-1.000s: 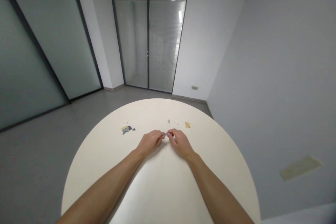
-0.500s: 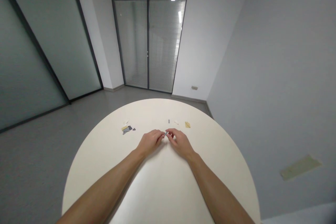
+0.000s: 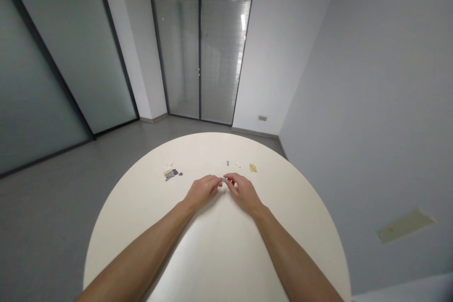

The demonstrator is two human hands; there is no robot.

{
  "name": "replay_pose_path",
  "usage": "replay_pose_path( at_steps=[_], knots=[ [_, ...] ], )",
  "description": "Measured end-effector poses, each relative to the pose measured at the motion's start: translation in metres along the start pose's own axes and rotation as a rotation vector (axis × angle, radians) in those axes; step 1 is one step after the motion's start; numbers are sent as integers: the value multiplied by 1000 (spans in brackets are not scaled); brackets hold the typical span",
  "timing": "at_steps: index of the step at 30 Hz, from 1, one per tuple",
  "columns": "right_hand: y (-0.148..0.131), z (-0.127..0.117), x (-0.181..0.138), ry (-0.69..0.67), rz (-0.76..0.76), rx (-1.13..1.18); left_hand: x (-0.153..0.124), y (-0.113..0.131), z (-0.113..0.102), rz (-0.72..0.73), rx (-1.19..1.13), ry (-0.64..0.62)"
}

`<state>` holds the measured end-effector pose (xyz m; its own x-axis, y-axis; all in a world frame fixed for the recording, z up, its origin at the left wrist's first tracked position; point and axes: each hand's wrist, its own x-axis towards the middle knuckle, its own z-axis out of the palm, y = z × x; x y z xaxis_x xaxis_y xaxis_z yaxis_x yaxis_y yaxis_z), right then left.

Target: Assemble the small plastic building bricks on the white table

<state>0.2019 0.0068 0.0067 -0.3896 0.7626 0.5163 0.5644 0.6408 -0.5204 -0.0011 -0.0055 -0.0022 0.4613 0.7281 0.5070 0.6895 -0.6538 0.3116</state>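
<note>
My left hand [image 3: 205, 188] and my right hand [image 3: 242, 191] meet above the middle of the round white table [image 3: 219, 255]. Between their fingertips is a small grey-blue piece [image 3: 224, 180], pinched from both sides; it is too small and too covered by fingers to tell its kind. Just beyond the hands lie a small flat grey piece [image 3: 228, 163] and a thin white piece [image 3: 238, 165]. A tan square piece [image 3: 253, 168] with a line across it lies farther right.
On the table's left side is a loose pile of grey, dark and yellowish flat pieces [image 3: 170, 174]. Beside it lies a small dark piece [image 3: 180, 173], with whitish bits [image 3: 170, 164] behind. A white wall [image 3: 375, 104] rises on the right, and a glass door [image 3: 200, 56] stands beyond the table.
The small grey-blue piece has turned slightly between the fingertips. Both hands stay in nearly the same place, and the pieces on the table have not moved.
</note>
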Motion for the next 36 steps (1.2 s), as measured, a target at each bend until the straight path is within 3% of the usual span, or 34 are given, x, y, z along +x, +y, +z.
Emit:
replay_pose_path(
  at_steps=[36],
  knots=[
    [-4,-2,-1,-30,-16,5,0,5,-2,-72,79,98]
  ],
)
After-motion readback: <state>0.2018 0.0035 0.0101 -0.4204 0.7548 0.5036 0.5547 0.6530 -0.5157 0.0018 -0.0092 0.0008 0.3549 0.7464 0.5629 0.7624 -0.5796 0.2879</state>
